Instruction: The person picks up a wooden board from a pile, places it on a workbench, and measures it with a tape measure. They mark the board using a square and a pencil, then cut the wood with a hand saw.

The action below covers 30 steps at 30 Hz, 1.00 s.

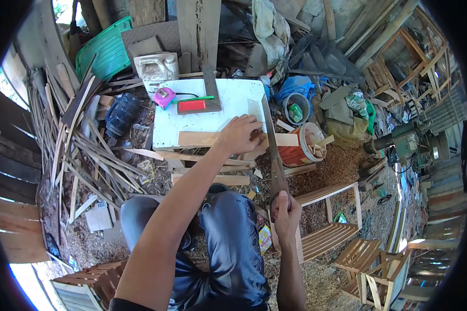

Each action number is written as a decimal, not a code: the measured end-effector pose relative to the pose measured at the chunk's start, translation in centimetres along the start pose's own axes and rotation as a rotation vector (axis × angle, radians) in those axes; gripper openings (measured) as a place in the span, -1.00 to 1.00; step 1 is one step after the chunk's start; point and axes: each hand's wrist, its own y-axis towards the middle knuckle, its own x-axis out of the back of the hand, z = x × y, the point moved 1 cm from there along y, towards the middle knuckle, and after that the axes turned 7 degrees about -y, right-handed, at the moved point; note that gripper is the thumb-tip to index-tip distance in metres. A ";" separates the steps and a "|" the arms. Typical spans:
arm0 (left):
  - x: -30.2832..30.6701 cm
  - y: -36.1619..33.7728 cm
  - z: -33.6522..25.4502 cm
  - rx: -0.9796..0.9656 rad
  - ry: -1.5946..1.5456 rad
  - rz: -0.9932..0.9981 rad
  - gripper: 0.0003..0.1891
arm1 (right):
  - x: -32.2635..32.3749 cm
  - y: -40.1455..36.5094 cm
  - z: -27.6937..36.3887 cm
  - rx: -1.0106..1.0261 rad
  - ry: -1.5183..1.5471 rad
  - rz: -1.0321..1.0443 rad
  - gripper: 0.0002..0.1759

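Pink tape measure (164, 97), green pencil (194, 98) (prob.) on white board (233, 96); jerrycan (155, 67) behind, orange bucket (301, 147) rt.

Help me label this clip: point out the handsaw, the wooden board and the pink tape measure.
handsaw (276, 168), head view, mid blade.
wooden board (197, 139), head view, its bare left end.
pink tape measure (164, 97), head view, middle of case.

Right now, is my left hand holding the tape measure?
No, the left hand presses the board, and the tape measure lies apart on the table.
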 end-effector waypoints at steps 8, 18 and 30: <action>-0.4 -0.5 0.0 -0.336 0.009 -0.023 -0.86 | 0.2 0.3 -0.9 0.057 -0.081 -0.025 -0.55; -0.6 -0.5 0.0 -0.358 0.053 0.041 -0.87 | 0.2 0.1 -0.6 0.028 -0.119 -0.018 -0.51; -0.7 -0.1 0.3 -0.364 -0.020 0.035 -0.87 | -0.1 -0.5 -0.2 0.058 -0.095 -0.028 -0.52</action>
